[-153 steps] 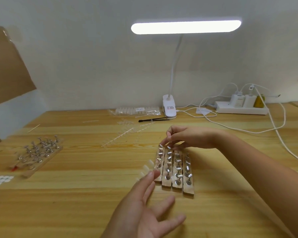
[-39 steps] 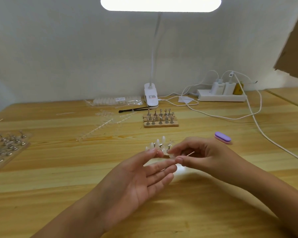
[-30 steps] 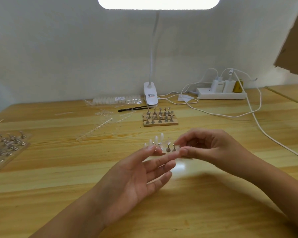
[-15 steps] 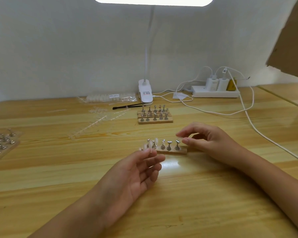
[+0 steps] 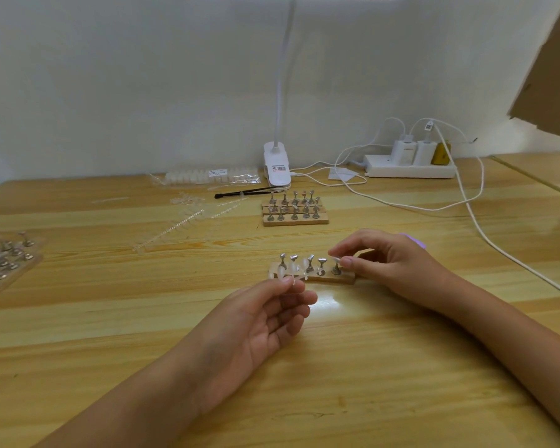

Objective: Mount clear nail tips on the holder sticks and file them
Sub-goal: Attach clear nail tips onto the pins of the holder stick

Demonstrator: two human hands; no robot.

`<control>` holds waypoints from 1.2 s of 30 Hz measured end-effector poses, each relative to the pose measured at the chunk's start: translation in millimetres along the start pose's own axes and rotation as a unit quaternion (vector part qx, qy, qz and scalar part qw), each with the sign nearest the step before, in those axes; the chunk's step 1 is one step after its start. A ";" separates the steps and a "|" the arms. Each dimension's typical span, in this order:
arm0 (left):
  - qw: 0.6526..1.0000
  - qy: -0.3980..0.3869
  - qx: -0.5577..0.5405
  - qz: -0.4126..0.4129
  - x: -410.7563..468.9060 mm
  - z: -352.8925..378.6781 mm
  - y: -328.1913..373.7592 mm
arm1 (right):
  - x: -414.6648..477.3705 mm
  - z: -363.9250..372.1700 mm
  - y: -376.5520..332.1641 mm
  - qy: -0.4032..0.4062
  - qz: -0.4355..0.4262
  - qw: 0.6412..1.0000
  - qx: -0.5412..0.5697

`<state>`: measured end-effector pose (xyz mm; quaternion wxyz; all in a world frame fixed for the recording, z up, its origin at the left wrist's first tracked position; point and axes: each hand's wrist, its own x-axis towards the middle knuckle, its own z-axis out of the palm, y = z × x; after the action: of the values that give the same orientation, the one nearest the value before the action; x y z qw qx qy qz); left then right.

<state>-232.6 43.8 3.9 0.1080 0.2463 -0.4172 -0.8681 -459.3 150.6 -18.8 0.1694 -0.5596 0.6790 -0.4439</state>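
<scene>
- Clear nail tips [image 5: 292, 273]: a short strip of them is pinched in my left grip, just in front of the left end of the holder block, near the middle of the desk [image 5: 78, 318].
- At the desk's left edge lies a tray [image 5: 4, 258] of small metal stands, partly cut off from view.
- Left of centre, toward the back edge, loose clear strips [image 5: 181, 224] lie flat. Behind them is a plastic bag [image 5: 207, 176] of tips, with a thin black tool [image 5: 243, 193] just to its right.
- A white lamp clamp [image 5: 277, 166] stands at the back edge. Just in front of it is a stack of spare blocks [image 5: 295, 218] carrying metal stands.
- My left grip [image 5: 259, 321] is turned palm-up, thumb and forefinger closed on the strip, the other fingers loosely curled.
- The holder block [image 5: 345, 279] lies flat between my two grips, with five holder sticks [image 5: 310, 263] upright in a row on it.
- My right grip [image 5: 392, 263] pinches a single tip [image 5: 336, 258] between thumb and forefinger, right over the rightmost stick. I cannot tell whether it touches the stick.
- A purple file [image 5: 416, 242] shows just behind that grip, mostly hidden.
- At the back right sits a white power strip [image 5: 411, 168] with chargers plugged in.
</scene>
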 end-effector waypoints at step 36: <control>0.898 -0.132 0.316 0.276 -17.3 2.7 -8.2 | -18.4 11.2 -81.0 0.010 0.120 0.962 0.244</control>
<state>-219.0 57.6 4.8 0.2039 0.0255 -0.7310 -0.6507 -396.0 164.4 34.3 0.3459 -0.4113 0.6135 -0.5786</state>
